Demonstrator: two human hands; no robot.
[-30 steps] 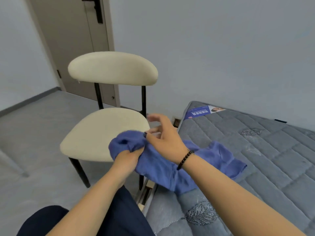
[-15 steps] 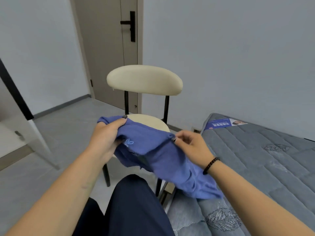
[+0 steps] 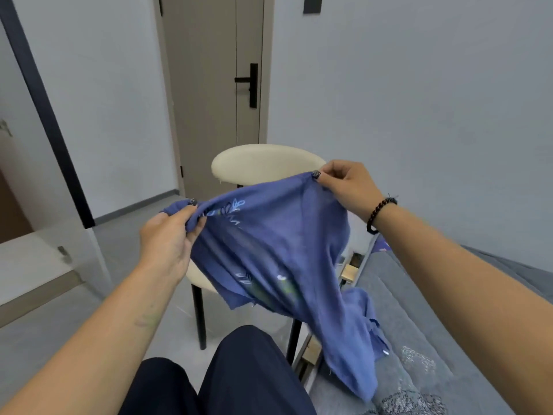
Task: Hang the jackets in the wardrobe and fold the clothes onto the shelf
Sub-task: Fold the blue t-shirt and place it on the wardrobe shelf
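Note:
A blue garment (image 3: pixel 278 256) with a pale printed pattern hangs stretched in the air between my two hands, above my lap. My left hand (image 3: pixel 167 241) grips its bunched left edge. My right hand (image 3: pixel 344 184), with a dark bead bracelet on the wrist, pinches the upper right edge, held higher than the left. The cloth's lower end trails down onto the grey mattress (image 3: pixel 425 339) at the right. No wardrobe shelf or jackets show clearly.
A cream chair (image 3: pixel 263 166) with black legs stands right behind the garment. Behind it is a grey-beige door (image 3: pixel 215 85) with a black handle. At the left stands a white panel with a dark frame (image 3: pixel 42 94). My dark-trousered legs (image 3: pixel 239 378) fill the bottom.
Both hands have lifted the garment off the mattress and pulled apart, spreading it out. My right hand rose higher. The view tilted up and turned left.

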